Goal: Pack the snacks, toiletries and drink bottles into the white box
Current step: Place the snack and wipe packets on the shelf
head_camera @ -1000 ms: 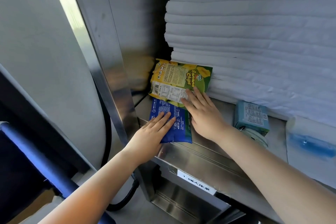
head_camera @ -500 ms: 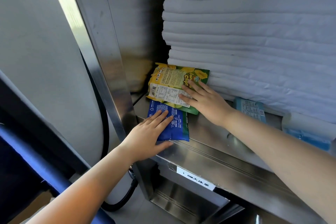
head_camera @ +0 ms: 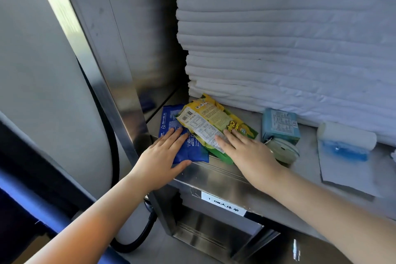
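Ok, head view only, so we work from one angle. Both snacks lie on the steel shelf (head_camera: 225, 176), at its left front corner, right under the hands. The left hand (head_camera: 159, 158) lies flat on the blue packet (head_camera: 171, 119), fingers (head_camera: 177, 135) straight, thumb at the shelf edge; nothing gripped. The right hand (head_camera: 251, 153) lies flat on the banana chips packet (head_camera: 211, 118), fingers spread, also gripping nothing.

Key relation: the chips packet overlaps the blue packet's right edge, long axis running from far left to near right. The blue packet's long axis runs away from us, near end at the shelf lip. Each hand is on its own packet, so we judge the next move is a curl and lift, or a slide off the front edge.

Surface is smooth metal, so packets should slide easily. A stack of white linen (head_camera: 278, 49) sits just behind, with a teal carton (head_camera: 280, 126) and a pale round tin (head_camera: 282, 151) to the right. We see no white box in frame.
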`<action>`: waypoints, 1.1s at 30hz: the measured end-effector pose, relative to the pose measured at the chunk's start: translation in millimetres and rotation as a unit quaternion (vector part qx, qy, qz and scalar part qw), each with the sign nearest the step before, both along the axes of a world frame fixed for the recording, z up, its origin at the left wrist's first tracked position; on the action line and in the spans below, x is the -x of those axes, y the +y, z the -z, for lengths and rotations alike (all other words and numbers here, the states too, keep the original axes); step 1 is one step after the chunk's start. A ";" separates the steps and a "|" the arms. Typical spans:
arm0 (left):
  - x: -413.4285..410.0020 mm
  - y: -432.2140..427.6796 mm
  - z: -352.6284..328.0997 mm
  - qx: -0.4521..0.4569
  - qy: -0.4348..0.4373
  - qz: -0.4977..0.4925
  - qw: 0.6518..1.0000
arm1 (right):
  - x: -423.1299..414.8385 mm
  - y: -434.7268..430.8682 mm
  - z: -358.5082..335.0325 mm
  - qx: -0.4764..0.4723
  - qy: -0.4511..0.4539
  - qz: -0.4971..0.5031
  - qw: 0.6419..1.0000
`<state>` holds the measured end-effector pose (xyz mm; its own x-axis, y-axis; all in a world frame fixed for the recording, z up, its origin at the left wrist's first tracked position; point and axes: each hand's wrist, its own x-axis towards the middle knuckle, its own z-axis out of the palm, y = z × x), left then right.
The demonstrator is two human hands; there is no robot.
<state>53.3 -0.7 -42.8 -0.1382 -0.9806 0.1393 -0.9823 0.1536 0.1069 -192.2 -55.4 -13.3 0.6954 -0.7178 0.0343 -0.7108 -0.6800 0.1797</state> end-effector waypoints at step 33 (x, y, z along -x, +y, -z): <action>11.9 2.5 9.7 0.032 -0.011 -0.024 0.999 | -18.6 -51.5 29.2 -0.105 -0.147 0.123 0.976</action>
<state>41.3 1.9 -52.6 -0.0959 -0.9751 0.1999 -0.9907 0.1130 0.0759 -173.6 -106.9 -42.5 0.4837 -0.8743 0.0408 -0.8569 -0.4825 -0.1815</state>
